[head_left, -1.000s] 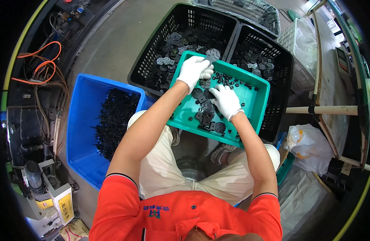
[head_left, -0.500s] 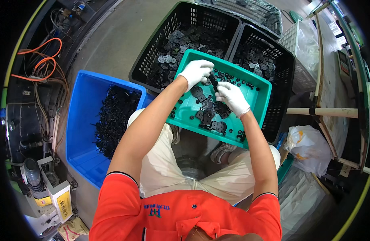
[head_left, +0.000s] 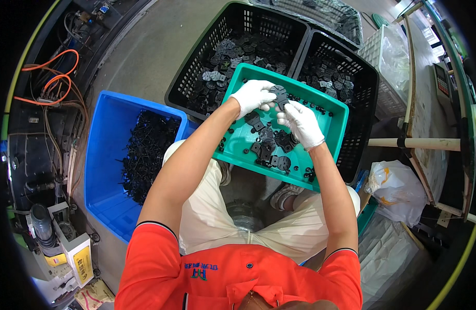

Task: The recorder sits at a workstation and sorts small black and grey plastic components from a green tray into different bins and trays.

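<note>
Both my hands wear white gloves and meet over a shallow green tray (head_left: 328, 106). Between them is a flat black plastic part (head_left: 280, 95) with a rounded end, its broad face turned up. My left hand (head_left: 254, 97) pinches its left side. My right hand (head_left: 301, 124) has its fingers closed at the part's lower right edge. Below my hands in the tray lie several similar black plastic parts (head_left: 267, 150), loosely heaped. Small round black pieces (head_left: 320, 109) are scattered around them, mostly along the far side and the near right corner.
Two black perforated crates (head_left: 196, 67) full of flat black parts stand beyond the tray. A blue bin (head_left: 106, 155) at my left holds thin black pieces (head_left: 150, 150). Machinery with orange hoses (head_left: 57, 77) is at far left; a plastic bag (head_left: 398, 191) lies at right.
The black part between my hands has turned from edge-on to face-up. My right hand has shifted slightly, its fingers now at the part's lower edge.
</note>
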Action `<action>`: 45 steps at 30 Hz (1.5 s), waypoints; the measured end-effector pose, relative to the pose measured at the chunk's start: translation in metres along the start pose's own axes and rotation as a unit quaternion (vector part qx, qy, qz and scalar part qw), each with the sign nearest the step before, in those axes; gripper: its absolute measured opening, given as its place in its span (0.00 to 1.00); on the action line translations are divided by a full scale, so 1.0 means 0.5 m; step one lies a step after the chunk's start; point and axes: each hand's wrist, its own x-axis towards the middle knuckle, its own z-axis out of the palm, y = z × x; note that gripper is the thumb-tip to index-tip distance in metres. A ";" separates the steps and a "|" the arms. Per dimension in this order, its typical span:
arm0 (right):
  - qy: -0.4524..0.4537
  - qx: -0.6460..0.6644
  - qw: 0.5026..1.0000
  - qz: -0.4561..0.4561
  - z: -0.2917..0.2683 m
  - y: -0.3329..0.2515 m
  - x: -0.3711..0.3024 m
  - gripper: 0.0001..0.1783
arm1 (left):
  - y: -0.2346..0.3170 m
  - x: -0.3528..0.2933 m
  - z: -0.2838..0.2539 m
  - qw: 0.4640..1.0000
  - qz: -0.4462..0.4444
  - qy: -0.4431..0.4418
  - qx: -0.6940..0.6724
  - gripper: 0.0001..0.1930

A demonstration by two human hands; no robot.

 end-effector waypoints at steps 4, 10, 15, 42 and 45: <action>0.048 -0.072 0.996 -0.011 0.003 0.002 0.004 0.16 | -0.008 0.008 -0.008 1.000 -0.007 0.001 -0.004 0.14; 0.025 -0.628 0.733 -0.259 0.054 0.057 -0.006 0.24 | -0.010 0.033 -0.034 0.892 0.149 0.150 -0.399 0.18; -0.016 -0.731 0.613 -0.301 0.071 0.104 -0.003 0.25 | -0.002 0.026 -0.034 0.911 0.103 0.188 -0.353 0.20; 0.075 -0.711 0.609 -0.344 0.008 0.048 0.046 0.24 | 0.016 0.009 -0.050 0.922 0.114 0.191 -0.317 0.17; 0.011 -0.808 0.466 -0.360 0.016 0.060 0.048 0.23 | 0.004 0.011 -0.049 0.937 0.096 0.183 -0.280 0.19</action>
